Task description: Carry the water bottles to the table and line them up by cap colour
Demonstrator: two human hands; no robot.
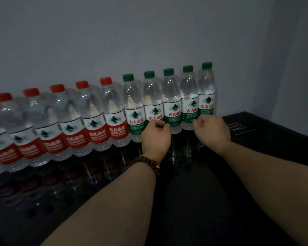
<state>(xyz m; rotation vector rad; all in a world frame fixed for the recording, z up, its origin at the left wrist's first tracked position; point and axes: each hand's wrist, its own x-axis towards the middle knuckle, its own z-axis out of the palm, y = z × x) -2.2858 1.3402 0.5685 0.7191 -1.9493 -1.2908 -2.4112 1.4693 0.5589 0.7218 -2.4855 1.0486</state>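
A row of water bottles stands upright on the black table (194,183) against the wall. Several red-capped bottles (106,110) with red labels fill the left part, and several green-capped bottles (188,96) with green labels continue to the right. My left hand (156,137), with a bead bracelet on the wrist, hovers just in front of the second and third green bottles. Its fingers are curled and hold nothing. My right hand (212,132) hovers in front of the two rightmost green bottles, its fingers also curled and holding nothing.
The grey wall (149,41) runs right behind the bottles. To the right of the row sits a black box-like surface (256,125) with a small dark label. The glossy tabletop in front mirrors the bottles.
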